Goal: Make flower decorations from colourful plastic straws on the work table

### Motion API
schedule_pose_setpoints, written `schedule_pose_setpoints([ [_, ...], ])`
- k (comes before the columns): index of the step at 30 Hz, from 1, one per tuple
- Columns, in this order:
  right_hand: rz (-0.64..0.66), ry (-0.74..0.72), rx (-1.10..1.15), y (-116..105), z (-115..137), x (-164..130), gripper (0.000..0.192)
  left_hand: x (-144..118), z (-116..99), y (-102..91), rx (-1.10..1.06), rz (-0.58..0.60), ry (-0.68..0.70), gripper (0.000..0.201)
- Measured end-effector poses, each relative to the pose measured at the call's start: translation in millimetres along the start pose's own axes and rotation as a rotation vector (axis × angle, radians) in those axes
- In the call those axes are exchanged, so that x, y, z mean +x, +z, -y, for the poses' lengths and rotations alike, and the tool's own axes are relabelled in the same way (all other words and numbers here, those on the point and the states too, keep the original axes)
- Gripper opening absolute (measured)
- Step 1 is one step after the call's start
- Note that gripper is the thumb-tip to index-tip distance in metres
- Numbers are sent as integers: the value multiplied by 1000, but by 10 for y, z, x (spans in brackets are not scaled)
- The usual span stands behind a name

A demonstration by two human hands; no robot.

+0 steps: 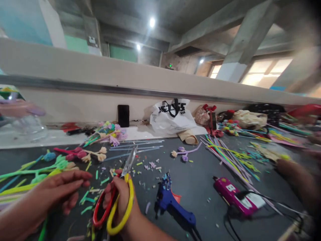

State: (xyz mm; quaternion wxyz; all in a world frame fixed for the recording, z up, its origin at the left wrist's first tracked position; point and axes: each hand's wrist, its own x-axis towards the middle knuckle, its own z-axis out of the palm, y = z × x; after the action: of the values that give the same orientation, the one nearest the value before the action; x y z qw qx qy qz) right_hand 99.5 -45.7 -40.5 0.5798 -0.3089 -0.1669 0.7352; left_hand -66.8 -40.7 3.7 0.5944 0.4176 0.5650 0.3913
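Observation:
My right hand [122,192] grips a pair of scissors [129,163] with one red and one yellow handle loop. Their metal blades point up and away, over the dark tabletop. My left hand [61,189] is to the left of the scissors, fingers loosely stretched and apart, with nothing visible in them. Green and yellow fuzzy pipe cleaners [25,174] lie beside and partly behind the left hand. Cut pipe-cleaner bits [87,197] are scattered between and beyond both hands.
A blue glue gun [173,204] lies right of the scissors, and a magenta corded device [235,195] farther right. Pipe-cleaner flowers [110,134], a phone [123,115] and a white bag [173,118] line the back. Another person's hand [291,170] shows at right, blurred.

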Motion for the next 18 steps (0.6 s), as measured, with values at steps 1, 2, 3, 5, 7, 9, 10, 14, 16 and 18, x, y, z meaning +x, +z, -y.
schedule_pose_setpoints([
  [1, -28, 10, 9, 2, 8, 10, 36, -16, 147, -60, 32, 12, -24, 30],
  [2, -49, 26, 9, 9, 21, 12, 36, -36, 256, -115, 56, 12, -30, 31],
  [3, -67, 30, 8, 19, 38, 10, 36, -58, 322, -168, 75, -1, -35, 34],
  [5, -47, 13, -2, 36, 71, 10, 37, -101, 332, -280, 91, -31, -21, 38],
  [7, -41, -2, 3, 41, 88, 24, 39, -128, 215, -420, 153, -63, -14, 38],
  [9, -16, 15, -13, 41, 87, 41, 39, -133, 38, -595, 275, -126, 10, 36],
  [10, -2, 20, -18, 41, 85, 46, 39, -121, -55, -691, 372, -172, 43, 35],
  [14, 20, 11, -45, 59, 97, 42, 39, 98, -346, -1038, 864, -299, 333, 28],
  [16, 22, 26, -55, 76, 115, 37, 39, 328, -433, -1131, 962, -306, 393, 24],
  [18, 21, 39, -55, 88, 132, 36, 38, 604, -491, -1154, 1071, -283, 442, 20],
])
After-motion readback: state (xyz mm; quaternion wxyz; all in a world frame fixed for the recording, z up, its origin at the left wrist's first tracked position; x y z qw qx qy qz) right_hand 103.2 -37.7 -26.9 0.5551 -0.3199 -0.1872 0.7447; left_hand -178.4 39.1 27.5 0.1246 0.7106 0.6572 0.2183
